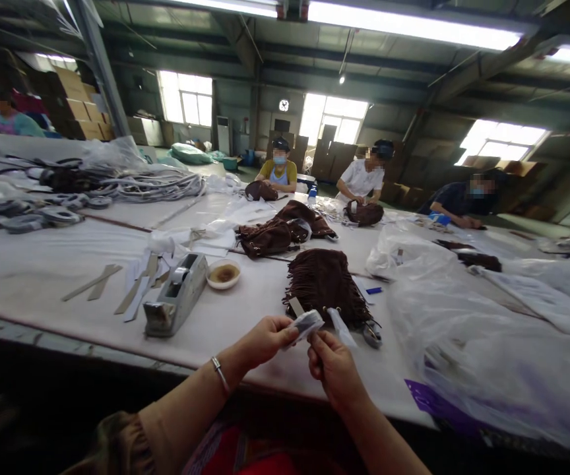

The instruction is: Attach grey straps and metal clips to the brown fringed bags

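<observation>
Near the table's front edge, my left hand [264, 342] grips a small plastic-wrapped packet [307, 322] with something dark inside, thumb on top. The closed fingers of my right hand [333, 361] pinch at the packet's right end. Just beyond both hands lies a dark brown fringed bag [322, 280], with a white strip of wrapping and a small metallic or grey piece [372, 335] at its lower right. A beige strip [295, 306] shows between the bag and the packet.
A tape dispenser [176, 297], a shallow dish [223, 274] and flat strips [99, 280] are at left. More brown bags [265, 237] lie beyond. Clear plastic sheeting [443, 316] covers the right side, near a blue pen [374, 290]. Several people sit or stand around the far side.
</observation>
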Action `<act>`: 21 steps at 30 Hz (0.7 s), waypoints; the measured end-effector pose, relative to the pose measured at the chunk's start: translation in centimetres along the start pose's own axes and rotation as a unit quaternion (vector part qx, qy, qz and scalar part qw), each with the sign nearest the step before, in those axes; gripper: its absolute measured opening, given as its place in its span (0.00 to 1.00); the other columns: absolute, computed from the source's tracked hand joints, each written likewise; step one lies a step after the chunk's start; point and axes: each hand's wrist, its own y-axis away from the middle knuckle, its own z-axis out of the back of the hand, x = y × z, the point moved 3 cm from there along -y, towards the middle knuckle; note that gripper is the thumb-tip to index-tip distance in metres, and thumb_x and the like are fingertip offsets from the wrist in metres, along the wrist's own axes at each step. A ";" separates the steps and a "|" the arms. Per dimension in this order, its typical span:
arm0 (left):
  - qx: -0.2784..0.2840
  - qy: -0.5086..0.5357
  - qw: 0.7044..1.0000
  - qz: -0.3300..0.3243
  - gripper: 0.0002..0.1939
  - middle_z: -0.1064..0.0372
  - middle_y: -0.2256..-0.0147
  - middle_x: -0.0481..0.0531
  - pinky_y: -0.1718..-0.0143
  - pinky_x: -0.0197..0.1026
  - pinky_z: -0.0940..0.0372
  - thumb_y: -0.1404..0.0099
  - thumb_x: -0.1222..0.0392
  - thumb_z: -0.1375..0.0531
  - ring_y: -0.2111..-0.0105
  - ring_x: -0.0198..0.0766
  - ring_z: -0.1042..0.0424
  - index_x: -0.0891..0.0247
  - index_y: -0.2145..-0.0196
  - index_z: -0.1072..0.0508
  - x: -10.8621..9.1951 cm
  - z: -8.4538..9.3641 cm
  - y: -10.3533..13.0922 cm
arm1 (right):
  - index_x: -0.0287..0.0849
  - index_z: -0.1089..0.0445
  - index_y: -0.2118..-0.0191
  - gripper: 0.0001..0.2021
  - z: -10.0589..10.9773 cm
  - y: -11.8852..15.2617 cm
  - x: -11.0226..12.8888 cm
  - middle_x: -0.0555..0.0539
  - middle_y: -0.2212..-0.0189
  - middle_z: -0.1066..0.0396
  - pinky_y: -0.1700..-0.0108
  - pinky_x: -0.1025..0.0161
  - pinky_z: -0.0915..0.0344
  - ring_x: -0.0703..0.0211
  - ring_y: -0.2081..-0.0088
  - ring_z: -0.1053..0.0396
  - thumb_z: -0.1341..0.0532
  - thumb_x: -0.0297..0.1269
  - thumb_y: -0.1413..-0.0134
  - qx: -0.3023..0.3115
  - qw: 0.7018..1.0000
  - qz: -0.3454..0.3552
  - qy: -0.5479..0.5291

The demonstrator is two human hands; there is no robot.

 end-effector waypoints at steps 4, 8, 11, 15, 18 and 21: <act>0.006 -0.020 1.000 0.020 0.27 0.40 0.75 0.46 0.71 0.35 0.49 0.39 0.38 0.40 0.74 0.31 0.45 0.70 0.68 0.29 0.7 0.2 -0.1 | 0.38 0.32 0.68 0.22 1.2 0.2 0.5 0.56 0.85 0.43 0.82 0.71 0.55 0.72 0.85 0.50 0.37 0.56 0.45 0.012 0.985 0.031 0.167; 0.013 -0.012 0.999 0.033 0.25 0.43 0.76 0.44 0.73 0.35 0.52 0.41 0.38 0.38 0.75 0.30 0.48 0.68 0.70 0.31 1.1 0.0 -0.1 | 0.37 0.31 0.68 0.21 1.6 0.8 1.0 0.56 0.85 0.45 0.82 0.69 0.53 0.71 0.84 0.50 0.39 0.55 0.42 0.041 0.965 0.050 0.253; -0.001 0.011 0.999 0.039 0.25 0.45 0.77 0.44 0.74 0.36 0.54 0.43 0.39 0.37 0.76 0.29 0.50 0.68 0.72 0.32 1.1 -0.2 -0.3 | 0.37 0.29 0.58 0.20 1.7 1.8 0.9 0.52 0.81 0.37 0.81 0.68 0.43 0.66 0.83 0.42 0.43 0.52 0.38 0.010 0.939 0.109 0.325; -0.041 0.005 0.997 0.063 0.22 0.45 0.79 0.43 0.76 0.36 0.56 0.43 0.42 0.38 0.77 0.29 0.50 0.67 0.74 0.32 0.9 -0.1 -0.4 | 0.39 0.36 0.42 0.21 1.6 3.9 1.3 0.38 0.59 0.25 0.65 0.59 0.26 0.53 0.65 0.25 0.41 0.40 0.38 -0.037 0.779 0.365 0.508; -0.059 -0.037 0.994 0.088 0.19 0.46 0.80 0.43 0.77 0.36 0.55 0.44 0.46 0.39 0.78 0.29 0.50 0.67 0.75 0.32 0.7 0.0 -0.5 | 0.38 0.36 0.44 0.17 1.2 4.8 2.0 0.38 0.56 0.25 0.56 0.57 0.26 0.52 0.57 0.25 0.45 0.27 0.38 0.020 0.643 0.499 0.580; -0.058 -0.114 0.988 0.082 0.16 0.47 0.80 0.43 0.77 0.36 0.55 0.43 0.49 0.40 0.78 0.29 0.50 0.66 0.76 0.31 0.4 -0.3 -0.4 | 0.37 0.33 0.47 0.17 0.5 4.9 3.7 0.41 0.62 0.24 0.60 0.58 0.27 0.54 0.62 0.26 0.47 0.21 0.39 0.087 0.556 0.544 0.622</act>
